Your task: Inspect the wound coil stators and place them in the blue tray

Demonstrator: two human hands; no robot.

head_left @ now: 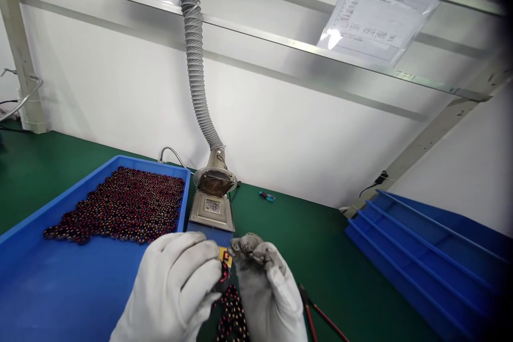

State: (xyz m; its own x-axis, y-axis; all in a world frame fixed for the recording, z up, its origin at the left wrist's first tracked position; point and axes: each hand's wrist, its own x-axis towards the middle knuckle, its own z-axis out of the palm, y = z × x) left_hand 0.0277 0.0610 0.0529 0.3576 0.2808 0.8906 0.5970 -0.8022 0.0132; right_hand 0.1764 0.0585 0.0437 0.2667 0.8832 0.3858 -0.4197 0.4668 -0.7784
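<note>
My left hand point(172, 288), in a white glove, has its fingers curled and pinched around a small dark round coil point(224, 273) with red marks. Close beside it, my right hand point(266, 288) has its gloved fingers bent together, the fingertips stained grey. Whatever those fingers may hold is too small or hidden to make out. Below and between the hands lies a group of similar dark coils point(232, 312) with red and gold spots. More such coils point(132, 203) fill the far part of a blue tray point(72, 283) on the left.
A metal heater-like unit point(212, 211) stands behind my hands under a grey flexible hose point(194, 53). Red-handled pliers point(320, 312) lie right of my right hand. A small teal-handled tool point(266, 196) lies farther back. Stacked blue trays point(425, 256) lean at the right.
</note>
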